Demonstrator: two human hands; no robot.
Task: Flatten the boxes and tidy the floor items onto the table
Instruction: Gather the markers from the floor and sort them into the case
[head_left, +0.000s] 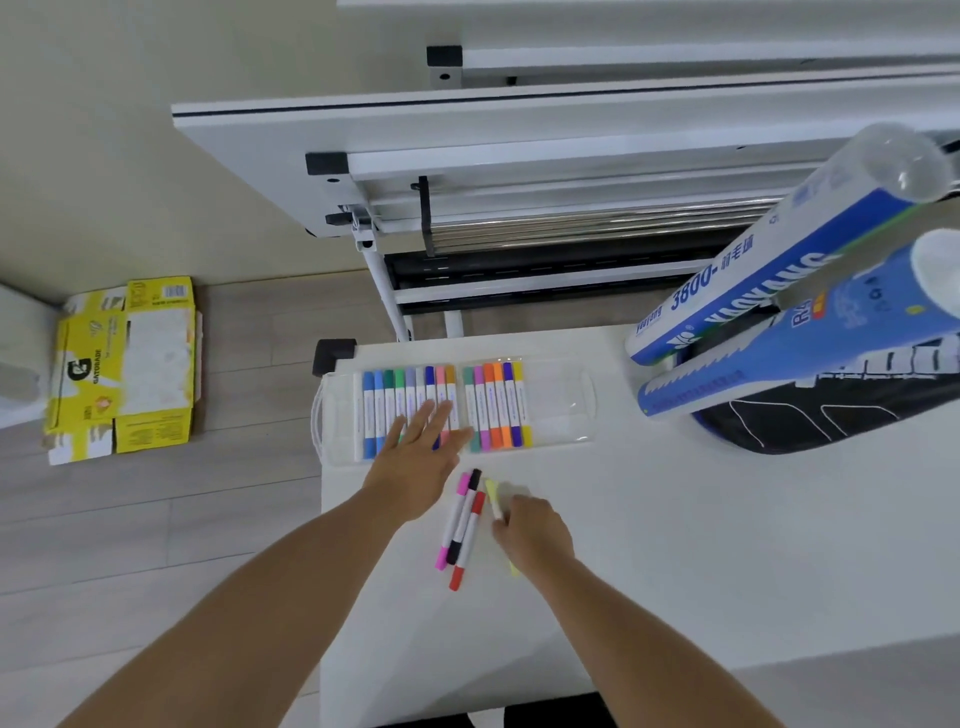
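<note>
Three loose markers (464, 525), pink, black and red, lie on the table (675, 545) between the hands. The left hand (415, 462) rests flat and spread on the clear marker case (561, 410), covering some pens. The right hand (535, 530) pinches a yellow marker (492, 493), mostly hidden under its fingers. Two blue tubes (779, 291) lie over a black bag (821, 415) at the far right, cut off by the frame. One flattened yellow box (124, 369) lies on the floor (156, 519), well apart.
</note>
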